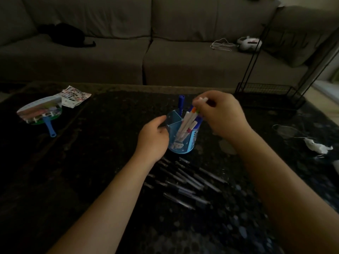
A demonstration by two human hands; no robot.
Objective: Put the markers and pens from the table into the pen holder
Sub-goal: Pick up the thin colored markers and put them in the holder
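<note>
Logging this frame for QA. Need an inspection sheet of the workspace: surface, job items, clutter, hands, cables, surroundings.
Surface: dark speckled table, dimly lit.
Job items: blue holder upright, several white markers and a blue pen inside; row of dark pens lying on the table in front of it.
Clutter: hand fan and printed sheet far left; crumpled white bit right.
Hands: left hand against the holder's side; right hand over the holder, fingers pinching a white marker.
Cables: white cord on the sofa.
Surroundings: grey sofa, black wire rack, dark bundle on the sofa.
</note>
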